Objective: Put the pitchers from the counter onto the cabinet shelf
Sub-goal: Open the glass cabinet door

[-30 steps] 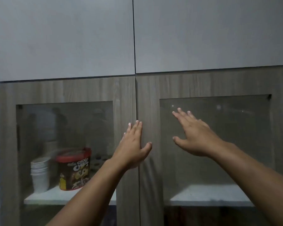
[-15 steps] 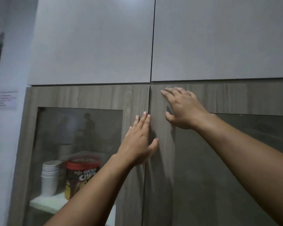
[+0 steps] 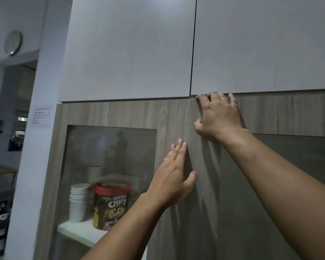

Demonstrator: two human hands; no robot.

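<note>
Left hand (image 3: 174, 182): open, fingers together, palm flat on the wood-grain cabinet door with glass pane (image 3: 109, 117), beside the centre seam. Right hand (image 3: 219, 117): above and right of the left, fingertips (image 3: 216, 94) curled over the top edge of the neighbouring wood-grain door (image 3: 289, 113), gripping that edge. Behind the glass, left of and below the left hand: white cabinet shelf (image 3: 77, 228) bearing a stack of white paper cups (image 3: 78, 201) and a red-lidded "Choco Chips" tub (image 3: 112, 203), contents unseen. Pitchers: out of view

Both hands, left (image 3: 174, 177) and right (image 3: 219, 117), and forearms are bare: no sleeves, rings or watch.
</note>
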